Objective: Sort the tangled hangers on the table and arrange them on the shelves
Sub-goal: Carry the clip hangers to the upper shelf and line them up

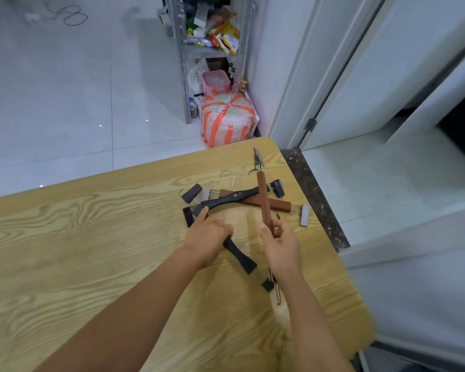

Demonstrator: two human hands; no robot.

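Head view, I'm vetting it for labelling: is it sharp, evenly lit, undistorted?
Head view: left hand gripping the black hanger and right hand holding the brown hanger are sharp enough; table smeared at its near right corner; door frame bowed by the wide lens; light cool, soft, with small glints on floor tiles.

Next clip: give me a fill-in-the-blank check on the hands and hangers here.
1. The left hand grips the low hanger, whose colour is ____.
2. The right hand holds the tilted hanger, whose colour is ____.
3. The parcel beside the shelf unit is bound with tape coloured ____.

Missing words: black; brown; orange.
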